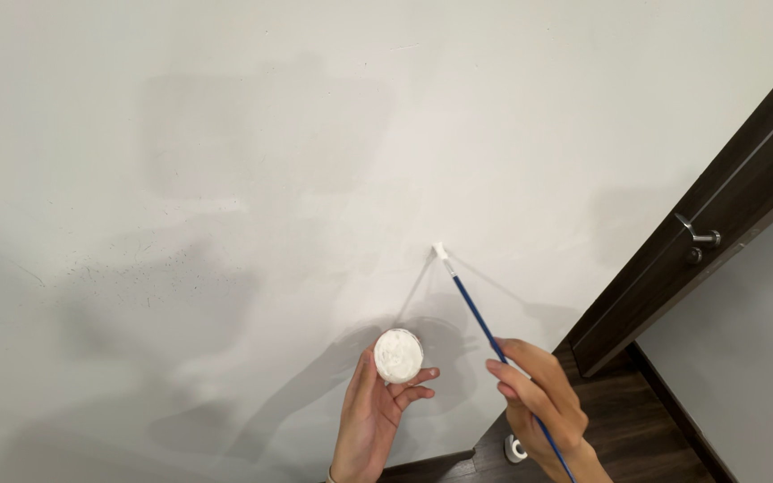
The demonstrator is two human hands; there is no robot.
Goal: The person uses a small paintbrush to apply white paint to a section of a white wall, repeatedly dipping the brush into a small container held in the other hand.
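My right hand (539, 402) fingers pinch the light, slim brush (467, 300) mid-handle, tip touching the wall (225, 134), while left hand (373, 416) fingers cup the paint pot (398, 354) below it.

Matt white wall (315, 134), dark wood door (717, 224) with shiny metal handle (700, 237).

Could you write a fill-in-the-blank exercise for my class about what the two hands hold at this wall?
1. The right hand holds a thin brush with a ____ handle.
2. The left hand holds a small round pot of ____ paint.
3. The brush tip touches the white ____.
4. The dark door on the right has a metal ____.

Missing words: blue; white; wall; handle
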